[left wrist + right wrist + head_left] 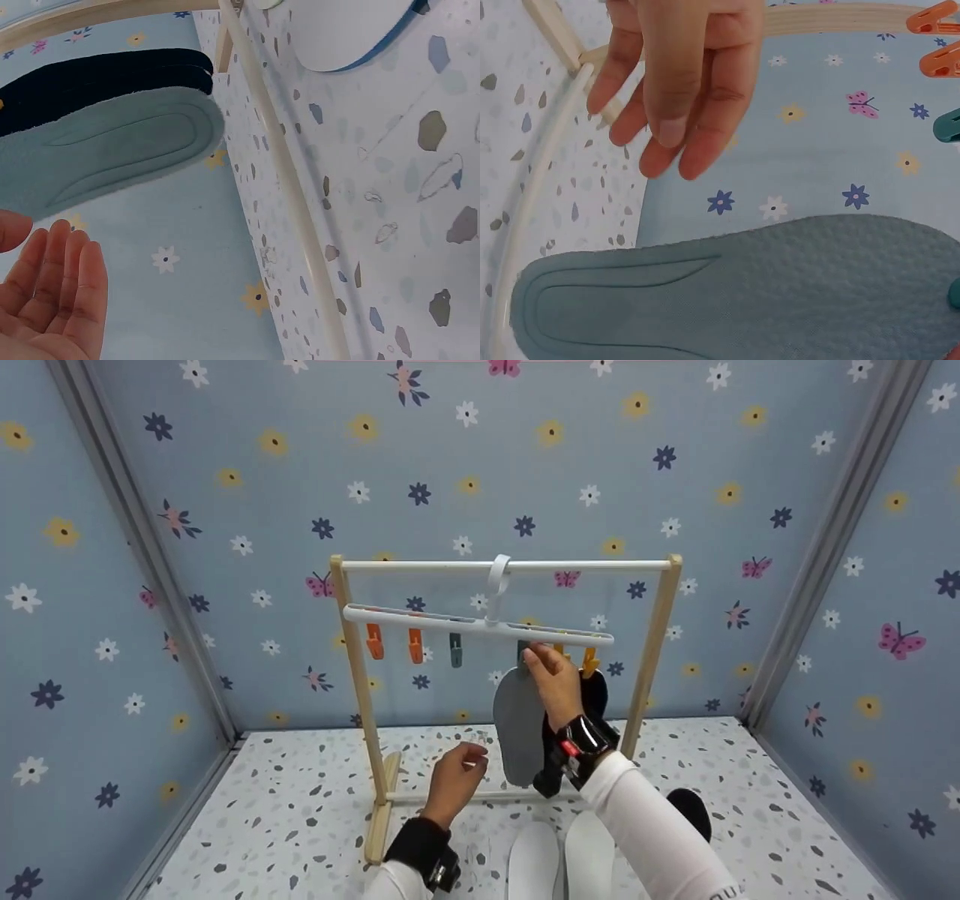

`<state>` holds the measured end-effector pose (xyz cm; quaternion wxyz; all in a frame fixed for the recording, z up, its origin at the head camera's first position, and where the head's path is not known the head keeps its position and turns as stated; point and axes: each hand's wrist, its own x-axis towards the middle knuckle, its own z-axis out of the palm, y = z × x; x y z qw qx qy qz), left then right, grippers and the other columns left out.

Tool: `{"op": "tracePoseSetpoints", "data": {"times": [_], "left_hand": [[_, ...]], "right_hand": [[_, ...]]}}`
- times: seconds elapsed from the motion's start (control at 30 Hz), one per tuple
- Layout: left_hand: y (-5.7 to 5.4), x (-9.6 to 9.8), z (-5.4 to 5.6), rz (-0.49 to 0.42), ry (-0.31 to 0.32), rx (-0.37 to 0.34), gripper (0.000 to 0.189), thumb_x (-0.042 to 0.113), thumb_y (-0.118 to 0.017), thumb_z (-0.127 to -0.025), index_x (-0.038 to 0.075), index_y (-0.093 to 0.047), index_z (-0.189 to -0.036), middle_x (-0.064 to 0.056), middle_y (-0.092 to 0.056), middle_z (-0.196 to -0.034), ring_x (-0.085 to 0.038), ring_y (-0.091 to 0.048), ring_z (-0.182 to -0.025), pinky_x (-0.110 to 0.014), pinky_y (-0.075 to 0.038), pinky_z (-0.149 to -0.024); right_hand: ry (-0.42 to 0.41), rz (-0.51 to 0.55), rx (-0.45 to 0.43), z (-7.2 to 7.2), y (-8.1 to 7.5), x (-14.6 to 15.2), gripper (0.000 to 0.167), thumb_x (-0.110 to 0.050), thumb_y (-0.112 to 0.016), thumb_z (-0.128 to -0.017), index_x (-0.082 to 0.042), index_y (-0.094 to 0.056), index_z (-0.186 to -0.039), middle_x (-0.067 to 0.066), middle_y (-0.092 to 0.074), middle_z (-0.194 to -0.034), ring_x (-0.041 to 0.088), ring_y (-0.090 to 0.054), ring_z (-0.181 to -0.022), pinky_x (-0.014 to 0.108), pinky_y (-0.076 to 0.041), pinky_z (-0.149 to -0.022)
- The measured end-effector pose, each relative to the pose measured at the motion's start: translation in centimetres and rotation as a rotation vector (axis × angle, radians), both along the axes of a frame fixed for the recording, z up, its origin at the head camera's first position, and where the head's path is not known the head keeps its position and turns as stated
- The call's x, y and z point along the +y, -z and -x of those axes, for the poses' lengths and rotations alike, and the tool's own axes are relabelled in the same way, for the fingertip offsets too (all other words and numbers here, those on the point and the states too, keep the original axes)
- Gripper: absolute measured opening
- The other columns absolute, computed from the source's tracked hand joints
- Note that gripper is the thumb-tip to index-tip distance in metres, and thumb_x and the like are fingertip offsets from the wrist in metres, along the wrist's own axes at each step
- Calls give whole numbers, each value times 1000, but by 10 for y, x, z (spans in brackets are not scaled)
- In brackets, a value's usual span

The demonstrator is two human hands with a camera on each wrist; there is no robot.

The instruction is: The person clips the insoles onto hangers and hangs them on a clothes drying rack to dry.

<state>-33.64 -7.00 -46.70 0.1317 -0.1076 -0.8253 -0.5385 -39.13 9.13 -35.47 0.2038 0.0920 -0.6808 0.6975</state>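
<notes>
A person's right hand (559,686) pinches a dark green clip (522,652) at the top of a grey insole (516,727), which hangs on the right half of a white hanger (427,621), just left of a black piece (595,694). The left hand (456,781), fingers loosely bent around nothing, hovers lower left, while two white insoles (534,859) lie on the near side.

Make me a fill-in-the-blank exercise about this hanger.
1. The white plastic hanger hangs from the white rod by its ____.
2. In the head view, the two leftmost plastic clips are coloured ____.
3. The hand at the top of the flat grey insole is the ____ one.

Missing words: hook; orange; right.
</notes>
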Motion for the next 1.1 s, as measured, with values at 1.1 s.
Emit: {"op": "tracePoseSetpoints", "data": {"times": [1.1], "left_hand": [[67,22,-24,279,109,-64,5,1,-61,-77,1,-63,-82,-3,-60,-72,-16,-54,-65,-31,-44,-60]], "right_hand": [[68,73,-39,-4,24,2,30,-16,-62,-92,4,-65,-113,15,-66,-112,19,-59,-102,26,-46,-87]]}}
